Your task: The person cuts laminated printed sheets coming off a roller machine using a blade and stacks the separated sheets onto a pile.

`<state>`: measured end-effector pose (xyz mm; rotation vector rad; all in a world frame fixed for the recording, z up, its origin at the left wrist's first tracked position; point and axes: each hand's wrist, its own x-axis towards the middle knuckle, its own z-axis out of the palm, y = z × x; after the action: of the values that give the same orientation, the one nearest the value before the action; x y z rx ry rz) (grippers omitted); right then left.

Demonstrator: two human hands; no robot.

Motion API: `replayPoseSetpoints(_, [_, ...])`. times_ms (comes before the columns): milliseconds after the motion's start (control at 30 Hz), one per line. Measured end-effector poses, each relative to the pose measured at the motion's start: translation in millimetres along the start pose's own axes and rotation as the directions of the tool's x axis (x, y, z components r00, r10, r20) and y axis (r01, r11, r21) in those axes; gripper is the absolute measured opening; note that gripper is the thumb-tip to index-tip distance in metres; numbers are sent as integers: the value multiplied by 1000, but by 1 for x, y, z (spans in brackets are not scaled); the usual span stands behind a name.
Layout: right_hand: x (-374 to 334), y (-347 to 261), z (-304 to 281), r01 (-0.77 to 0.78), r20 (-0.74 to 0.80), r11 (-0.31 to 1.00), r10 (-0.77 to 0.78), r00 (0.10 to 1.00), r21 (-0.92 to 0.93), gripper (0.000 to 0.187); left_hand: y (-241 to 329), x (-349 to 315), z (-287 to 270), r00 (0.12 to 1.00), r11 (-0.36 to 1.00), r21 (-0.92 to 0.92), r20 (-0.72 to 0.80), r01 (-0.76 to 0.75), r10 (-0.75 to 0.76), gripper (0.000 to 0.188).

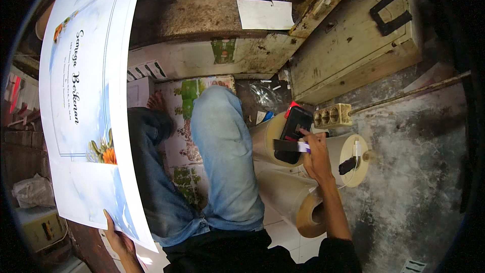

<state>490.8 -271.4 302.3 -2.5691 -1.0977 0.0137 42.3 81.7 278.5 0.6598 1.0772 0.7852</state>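
A large printed sheet (pixel 86 172) spans the person's left side, beside legs (pixel 220 136) in jeans; right of them lie thick pale rolls (pixel 285 194). The left hand (pixel 119 242) has a narrow grip on the sheet's lower edge. The right hand (pixel 317 156) has one finger over a black phone (pixel 300 117) at a roll's end, its grip holding a flat dark strip (pixel 287 145) with a purple-and-white tip

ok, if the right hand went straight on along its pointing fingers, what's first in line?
Most likely the black phone-like device: the right hand's fingertips overlap it in the picture. Depth is unclear, so they may be touching it or just above.
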Motion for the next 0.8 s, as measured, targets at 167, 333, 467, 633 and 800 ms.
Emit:
replayPoseSetpoints(167, [11, -7, -38, -323, -104, 837, 405, 908, 442, 25, -24, -8, -28, 999, 998, -47, -19, 39, -40, 56])
replayPoseSetpoints(333, [99, -50, -72, -222, -108, 631, 441, 891, 744, 31, -37, -31, -24, 997, 992, -123, -80, 12, -22, 57])
replayPoseSetpoints(467, [164, -67, -50, 77, -257, 622, 205, 944, 779, 24, -68, -49, -29, 993, 985, -147, -69, 88, -99, 51])
replayPoseSetpoints(633, [237, -103, -7, 1, -34, 488, 59, 998, 873, 28, -104, -66, -12, 989, 982, -152, -81, 113, -126, 48])
replayPoseSetpoints(800, [300, -131, 32, 23, 30, 410, -122, 992, 912, 30, -126, -86, -18, 985, 975, -185, -99, 121, -141, 51])
